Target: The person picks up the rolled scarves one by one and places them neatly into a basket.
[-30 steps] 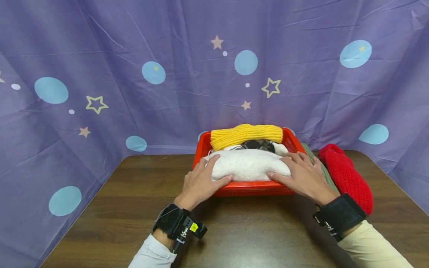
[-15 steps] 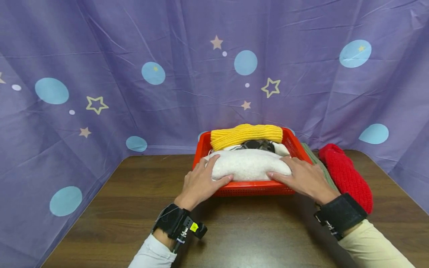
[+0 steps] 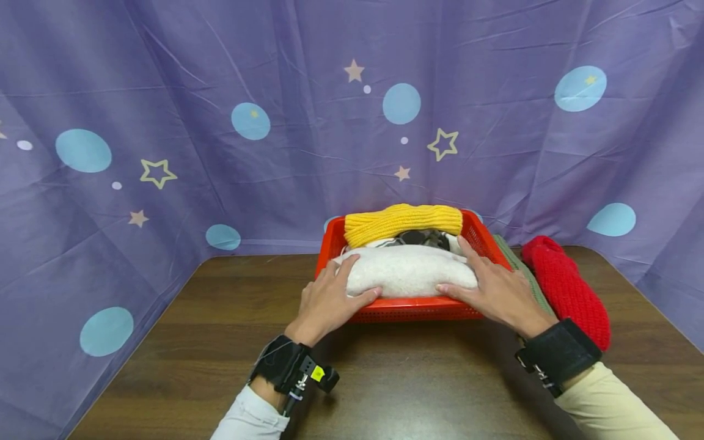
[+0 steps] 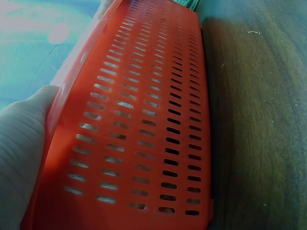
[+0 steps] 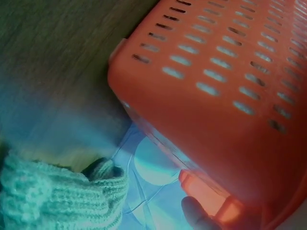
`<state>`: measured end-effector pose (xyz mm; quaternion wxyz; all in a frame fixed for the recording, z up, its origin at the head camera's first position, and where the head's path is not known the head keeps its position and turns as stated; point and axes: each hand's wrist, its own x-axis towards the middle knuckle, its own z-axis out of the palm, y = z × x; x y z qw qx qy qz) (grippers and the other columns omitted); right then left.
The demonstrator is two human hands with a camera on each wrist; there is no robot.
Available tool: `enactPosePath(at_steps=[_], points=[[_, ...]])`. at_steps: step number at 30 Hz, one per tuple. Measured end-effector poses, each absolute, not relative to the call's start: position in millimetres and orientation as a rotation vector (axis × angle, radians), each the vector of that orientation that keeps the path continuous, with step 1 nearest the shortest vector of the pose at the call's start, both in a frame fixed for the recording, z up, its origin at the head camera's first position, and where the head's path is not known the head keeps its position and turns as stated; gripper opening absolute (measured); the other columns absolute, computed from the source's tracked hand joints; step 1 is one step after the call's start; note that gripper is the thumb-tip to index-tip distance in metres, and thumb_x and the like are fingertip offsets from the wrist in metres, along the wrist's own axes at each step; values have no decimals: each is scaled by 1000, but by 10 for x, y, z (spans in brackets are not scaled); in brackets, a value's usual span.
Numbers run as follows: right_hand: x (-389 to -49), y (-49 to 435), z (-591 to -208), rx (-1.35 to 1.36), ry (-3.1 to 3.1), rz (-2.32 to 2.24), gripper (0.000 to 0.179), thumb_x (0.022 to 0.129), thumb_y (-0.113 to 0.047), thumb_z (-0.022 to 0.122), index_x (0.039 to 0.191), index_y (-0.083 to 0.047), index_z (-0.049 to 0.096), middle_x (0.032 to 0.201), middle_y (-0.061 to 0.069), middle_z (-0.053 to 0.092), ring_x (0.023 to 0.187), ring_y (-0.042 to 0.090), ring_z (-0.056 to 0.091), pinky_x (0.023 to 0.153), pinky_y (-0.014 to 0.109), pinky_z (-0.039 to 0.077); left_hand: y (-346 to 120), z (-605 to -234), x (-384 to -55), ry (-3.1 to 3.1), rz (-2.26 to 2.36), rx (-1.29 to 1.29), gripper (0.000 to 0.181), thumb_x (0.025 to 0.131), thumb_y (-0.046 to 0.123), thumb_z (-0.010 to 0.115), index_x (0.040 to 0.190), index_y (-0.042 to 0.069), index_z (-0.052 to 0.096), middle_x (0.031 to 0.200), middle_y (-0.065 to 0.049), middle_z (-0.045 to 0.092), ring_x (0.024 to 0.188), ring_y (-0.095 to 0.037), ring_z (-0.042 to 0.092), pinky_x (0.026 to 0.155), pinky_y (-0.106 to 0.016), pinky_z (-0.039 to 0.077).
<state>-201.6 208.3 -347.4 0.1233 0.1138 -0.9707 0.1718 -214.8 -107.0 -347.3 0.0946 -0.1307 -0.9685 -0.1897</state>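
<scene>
Lying along the front of a red basket (image 3: 415, 313), a plump white fluffy bundle (image 3: 409, 272) sits between two hands. The left hand (image 3: 330, 298) and right hand (image 3: 499, 290) rest on its ends, fingers spread, not wrapped round it. Uneven pressing could tip it over the front edge or squeeze the yellow knit (image 3: 404, 224) behind upward. Green (image 3: 525, 269) and red knits (image 3: 569, 293) lie beside the basket.
</scene>
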Motion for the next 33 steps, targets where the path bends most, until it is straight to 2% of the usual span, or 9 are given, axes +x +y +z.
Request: enactPosePath(at_steps=[3,7,10,14,16,21,25,29,33], points=[[-2005,2076,-3480,340,-2828,468,90,85,-79,52,151,-17,47,136,19,61,116,40,59,84,67,44,-1070,-3473,-2147,-2874,-566,-387,87,83,80,54,155,33,38,149,-7,46,126,-29,53,95,-60,45],[-2007,2076,-3485,332,-2786,461,81,86,-76,55,137,-14,60,135,16,60,122,40,53,95,72,32,-1065,-3473,-2148,-2877,-569,-387,87,83,80,53,155,33,37,149,-7,45,126,-30,53,95,-60,45],[-2017,2081,-3481,324,-2769,479,86,85,-75,58,146,-16,51,151,18,45,136,44,39,101,77,21,-1063,-3467,-2150,-2876,-566,-389,87,83,81,53,155,33,37,149,-7,46,125,-30,54,94,-59,45],[-2026,2083,-3473,312,-2797,521,104,83,-77,58,163,-21,19,165,18,20,144,48,29,100,80,22,-1064,-3467,-2154,-2874,-563,-389,87,83,80,53,155,33,37,149,-8,46,124,-30,54,94,-59,45],[-2023,2083,-3471,308,-2812,529,109,83,-78,57,164,-22,10,163,19,27,140,47,37,97,79,28,-1064,-3471,-2154,-2874,-561,-384,88,83,81,53,155,33,38,149,-7,45,125,-30,53,94,-60,45],[-2001,2076,-3476,314,-2834,499,96,84,-80,53,155,-18,40,139,21,58,120,41,58,87,69,41,-1062,-3480,-2151,-2879,-563,-369,88,82,81,54,154,33,38,151,-5,44,128,-31,52,95,-61,44],[-1996,2066,-3483,314,-2813,467,84,84,-79,53,138,-14,58,132,17,63,116,39,58,88,67,39,-1063,-3482,-2149,-2883,-564,-365,88,82,82,53,155,34,37,151,-5,43,128,-31,52,95,-61,44],[-2000,2067,-3490,325,-2772,479,85,85,-77,56,143,-15,54,143,17,53,130,41,46,99,73,25,-1068,-3482,-2151,-2883,-556,-366,88,82,82,53,155,34,37,151,-6,44,127,-31,53,95,-60,44],[-2000,2081,-3488,333,-2774,524,99,84,-75,58,160,-19,28,161,18,31,144,42,31,102,78,20,-1070,-3475,-2148,-2882,-555,-372,88,83,81,53,155,33,37,150,-7,44,126,-31,53,95,-60,45]])
